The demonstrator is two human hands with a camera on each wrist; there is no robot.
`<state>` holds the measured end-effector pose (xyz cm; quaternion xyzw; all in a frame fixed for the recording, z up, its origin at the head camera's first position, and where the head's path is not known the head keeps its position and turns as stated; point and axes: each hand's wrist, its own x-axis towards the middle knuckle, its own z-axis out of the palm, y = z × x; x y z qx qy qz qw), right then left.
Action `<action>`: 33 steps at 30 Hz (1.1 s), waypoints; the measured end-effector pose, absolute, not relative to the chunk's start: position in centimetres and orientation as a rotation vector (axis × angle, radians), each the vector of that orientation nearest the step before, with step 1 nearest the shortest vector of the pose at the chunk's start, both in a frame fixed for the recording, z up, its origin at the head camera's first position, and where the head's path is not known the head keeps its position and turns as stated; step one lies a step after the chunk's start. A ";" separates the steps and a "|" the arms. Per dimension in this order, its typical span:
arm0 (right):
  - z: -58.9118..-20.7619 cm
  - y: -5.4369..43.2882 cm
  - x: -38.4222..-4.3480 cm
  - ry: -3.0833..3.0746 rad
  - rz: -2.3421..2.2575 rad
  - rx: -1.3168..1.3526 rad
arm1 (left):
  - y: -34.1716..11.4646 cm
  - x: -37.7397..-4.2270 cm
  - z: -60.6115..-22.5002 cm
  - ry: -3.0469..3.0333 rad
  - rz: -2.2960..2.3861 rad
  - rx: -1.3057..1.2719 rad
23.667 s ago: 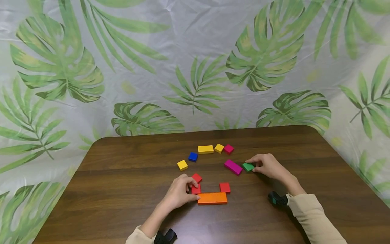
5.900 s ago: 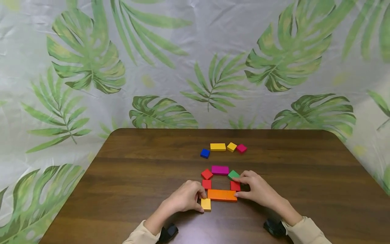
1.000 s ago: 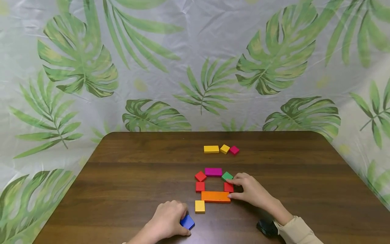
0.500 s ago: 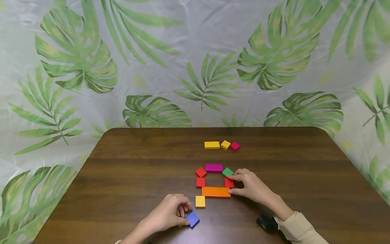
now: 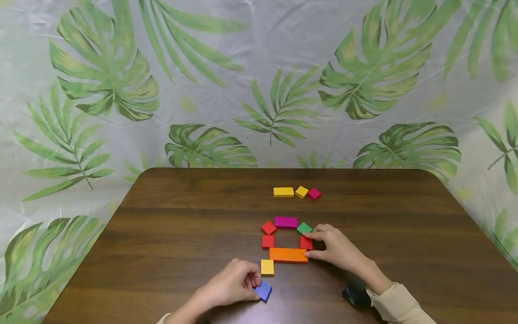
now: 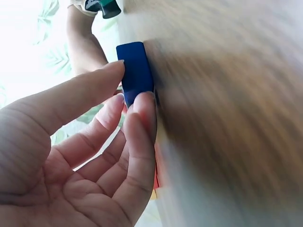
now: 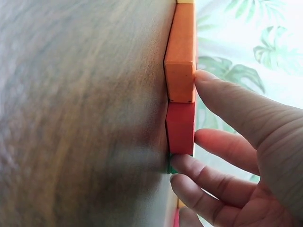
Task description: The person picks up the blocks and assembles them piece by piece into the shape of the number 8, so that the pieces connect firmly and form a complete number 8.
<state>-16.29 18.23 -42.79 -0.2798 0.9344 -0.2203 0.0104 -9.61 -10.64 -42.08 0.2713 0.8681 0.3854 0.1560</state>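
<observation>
Low on the table, my left hand (image 5: 234,284) pinches a square blue block (image 5: 264,291) between thumb and fingertips; the left wrist view shows its blue side (image 6: 135,68) close up. Just beyond it lies a yellow square block (image 5: 267,267), below the left end of a long orange block (image 5: 288,255). My right hand (image 5: 341,253) rests at the arrangement's right side. Its thumb touches the orange block's end (image 7: 181,81), and its fingers lie along a red block (image 7: 180,127) and a green block (image 5: 304,228). A purple block (image 5: 285,222) and two red blocks (image 5: 268,241) complete the ring.
Toward the back of the wooden table (image 5: 182,216) lie a yellow oblong block (image 5: 283,192), a small yellow block (image 5: 301,192) and a crimson block (image 5: 314,194). A leaf-patterned cloth (image 5: 210,90) hangs behind the table.
Over the last second my left hand has carried the blue block rightward, near the yellow square. Earlier, the blue block lay farther back and the ring's pieces were scattered. The right hand stays put.
</observation>
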 end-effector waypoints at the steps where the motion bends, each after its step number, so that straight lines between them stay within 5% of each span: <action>1: -42.8 18.2 -16.2 2.915 -0.690 -0.873 | -10.5 -9.6 -42.1 2.491 1.093 0.775; 33: -42.8 18.1 -16.4 2.928 -0.662 -0.864 | -9.8 -10.1 -41.5 2.561 1.029 0.795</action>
